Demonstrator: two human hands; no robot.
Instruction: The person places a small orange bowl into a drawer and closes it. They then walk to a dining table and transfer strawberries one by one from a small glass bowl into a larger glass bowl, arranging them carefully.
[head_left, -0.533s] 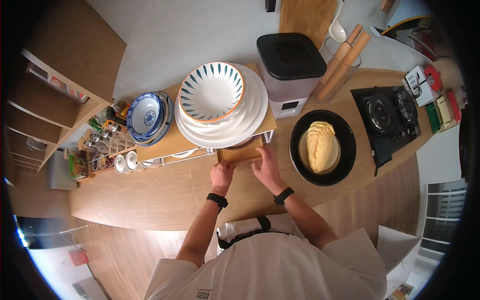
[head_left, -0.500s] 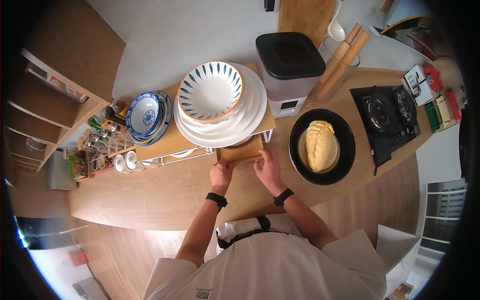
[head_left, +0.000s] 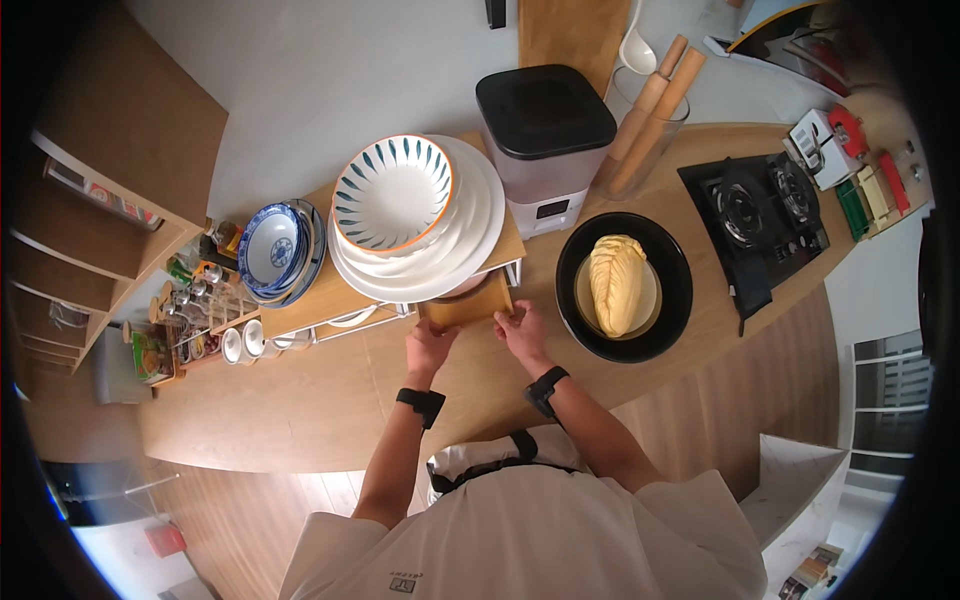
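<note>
Wooden board [head_left: 466, 305]: table centre, half under the plate shelf [head_left: 300, 300]. Left hand [head_left: 428, 346] and right hand [head_left: 520, 328] each in closed grip on its near edge. Board not fully out or in. Black plate [head_left: 675, 300] at right.

Bright, even light fills the scene, soft and apparently from overhead, with no harsh glare. The pale wall [head_left: 300, 90] reads evenly lit, grading slightly darker toward the upper left. The stack of large white plates [head_left: 470, 240] throws a soft shadow onto the light wooden tabletop [head_left: 300, 400] beneath its raised shelf. A mild sheen shows on the glossy black round plate [head_left: 672, 300]. The centre is sharp; detail softens toward the rim, where small items blur. Strong fisheye distortion bends the tabletop's edge into a curve, and a black vignette rings the picture.
</note>
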